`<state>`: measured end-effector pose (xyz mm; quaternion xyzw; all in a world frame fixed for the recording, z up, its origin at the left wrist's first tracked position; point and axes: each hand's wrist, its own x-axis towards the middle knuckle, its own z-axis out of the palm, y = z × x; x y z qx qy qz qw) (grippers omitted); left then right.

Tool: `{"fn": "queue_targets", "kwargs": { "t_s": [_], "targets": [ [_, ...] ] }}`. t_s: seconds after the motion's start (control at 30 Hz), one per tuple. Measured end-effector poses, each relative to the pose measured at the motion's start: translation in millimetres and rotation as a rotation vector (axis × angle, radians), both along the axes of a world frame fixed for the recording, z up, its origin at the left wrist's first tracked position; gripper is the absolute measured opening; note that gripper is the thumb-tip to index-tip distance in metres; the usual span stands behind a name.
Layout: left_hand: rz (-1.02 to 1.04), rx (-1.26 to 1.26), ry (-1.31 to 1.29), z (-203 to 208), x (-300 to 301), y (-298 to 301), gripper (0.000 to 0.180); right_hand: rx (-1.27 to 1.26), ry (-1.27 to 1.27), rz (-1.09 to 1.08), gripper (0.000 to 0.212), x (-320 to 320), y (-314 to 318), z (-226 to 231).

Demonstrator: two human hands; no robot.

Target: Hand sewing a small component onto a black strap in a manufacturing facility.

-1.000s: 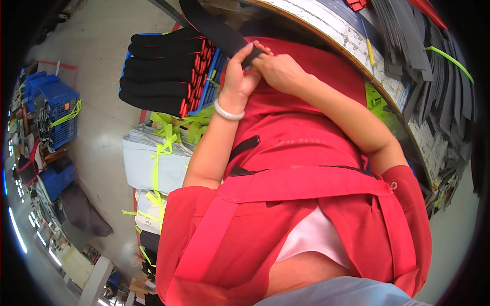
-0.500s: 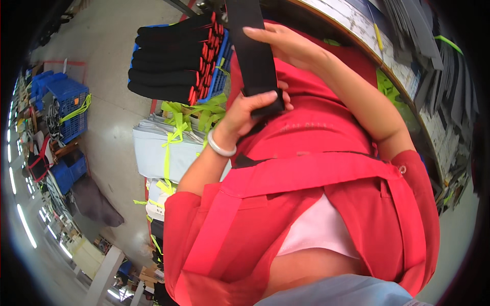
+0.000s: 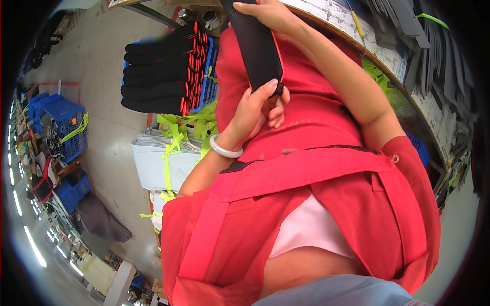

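A padded black strap (image 3: pixel 259 53) with a mesh face and red edging hangs lengthwise in front of my red apron. My left hand (image 3: pixel 261 108), a white bangle (image 3: pixel 225 148) on its wrist, pinches the strap's lower end between thumb and fingers. At the strap's upper part, my right hand (image 3: pixel 273 19) grips it with the thumb lying across the front and the fingers behind, partly hidden. The strap's top end runs out of the picture. To the left, a blue crate (image 3: pixel 210 76) holds a pile of similar black straps (image 3: pixel 158 76) with red ends.
Below the crate stands a bundle of pale grey sheets (image 3: pixel 163 166) tied with yellow-green ribbon (image 3: pixel 171 148). A worktable (image 3: pixel 326 25) on the right bears a yellow-handled tool (image 3: pixel 357 24) and stacked dark grey strips (image 3: pixel 444 71). Blue crates (image 3: pixel 66 125) stand on the floor farther left.
The strap's visible face has gone from smooth black to mesh with red edging. Both hands have moved up a little, and the left now pinches the lower end.
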<state>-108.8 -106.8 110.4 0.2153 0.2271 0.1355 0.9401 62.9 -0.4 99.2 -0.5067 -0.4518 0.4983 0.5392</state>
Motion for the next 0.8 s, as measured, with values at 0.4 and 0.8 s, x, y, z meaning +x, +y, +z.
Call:
{"fn": "queue_targets", "kwargs": {
  "t_s": [0.4,0.8],
  "targets": [
    [0.251,0.205,0.226,-1.3,3.7,60.6,0.025,0.079,-0.039,0.131,0.032,-19.8,10.2,20.1],
    [0.594,0.236,0.336,-30.3,-16.6,79.0,0.008,0.229,-0.574,0.310,0.022,-12.0,-72.2,10.4]
  ]
}}
